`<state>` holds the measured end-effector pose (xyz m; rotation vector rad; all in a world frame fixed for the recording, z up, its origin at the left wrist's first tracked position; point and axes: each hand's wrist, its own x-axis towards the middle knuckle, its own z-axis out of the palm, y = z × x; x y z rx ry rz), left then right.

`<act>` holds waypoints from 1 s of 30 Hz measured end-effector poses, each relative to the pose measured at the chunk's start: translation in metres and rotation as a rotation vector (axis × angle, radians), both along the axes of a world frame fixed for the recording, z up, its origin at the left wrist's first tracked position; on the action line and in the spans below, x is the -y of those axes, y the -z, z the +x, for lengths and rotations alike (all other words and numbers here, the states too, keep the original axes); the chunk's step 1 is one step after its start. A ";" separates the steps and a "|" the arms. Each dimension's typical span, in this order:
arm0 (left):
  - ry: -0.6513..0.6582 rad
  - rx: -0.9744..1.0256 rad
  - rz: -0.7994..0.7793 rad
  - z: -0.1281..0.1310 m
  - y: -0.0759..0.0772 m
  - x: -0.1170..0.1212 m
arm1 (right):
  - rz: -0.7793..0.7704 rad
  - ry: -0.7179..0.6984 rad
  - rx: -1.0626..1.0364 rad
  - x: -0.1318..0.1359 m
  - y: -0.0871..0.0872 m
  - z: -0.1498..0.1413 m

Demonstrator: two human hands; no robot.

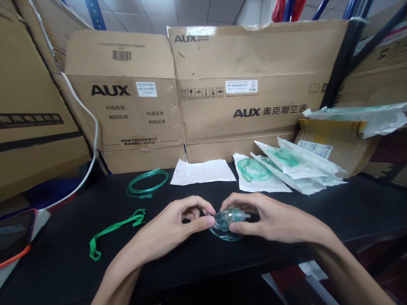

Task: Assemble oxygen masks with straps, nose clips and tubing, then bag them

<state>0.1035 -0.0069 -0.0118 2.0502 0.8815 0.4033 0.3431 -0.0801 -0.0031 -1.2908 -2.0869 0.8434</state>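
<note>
Just above the black table, a clear green-tinted oxygen mask [224, 221] is held between my two hands, its pale connector pointing right. My left hand [190, 216] pinches the left edge of the mask between thumb and fingers. My right hand [257, 214] is closed around the other side, thumb in front and fingers behind; some of those fingers are hidden. Left of my hands lies a loose green elastic strap [117, 228]. Farther back, a coil of green tubing [148, 184] rests on the table.
A flat white pouch [203, 172] lies at the back. Several packaged sets [295, 163] are piled to its right, against an open carton [333, 146]. Large cardboard boxes [254, 101] wall off the rear. A phone [17, 237] and a white cable [95, 127] are at left.
</note>
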 end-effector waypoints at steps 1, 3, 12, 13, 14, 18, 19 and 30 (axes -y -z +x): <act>-0.008 -0.001 0.009 0.000 0.001 -0.001 | -0.004 0.003 0.002 0.000 0.000 0.000; -0.017 0.017 0.019 0.001 0.004 -0.002 | -0.010 0.013 0.011 0.000 0.000 0.000; -0.376 0.080 0.217 0.008 0.005 0.005 | 0.197 0.180 -0.020 -0.003 0.009 -0.010; -0.389 0.046 0.237 0.009 0.003 0.006 | 0.234 0.196 -0.019 -0.003 0.011 -0.013; -0.391 0.026 0.249 0.009 0.002 0.007 | 0.266 0.206 -0.022 -0.004 0.012 -0.015; -0.356 0.064 0.231 0.011 0.002 0.008 | 0.359 0.217 -0.053 -0.007 0.017 -0.026; -0.344 0.085 0.219 0.011 0.002 0.007 | 0.367 0.217 -0.073 -0.008 0.019 -0.028; -0.113 0.191 0.226 0.010 0.001 0.009 | 0.168 0.194 -0.472 -0.008 0.015 -0.035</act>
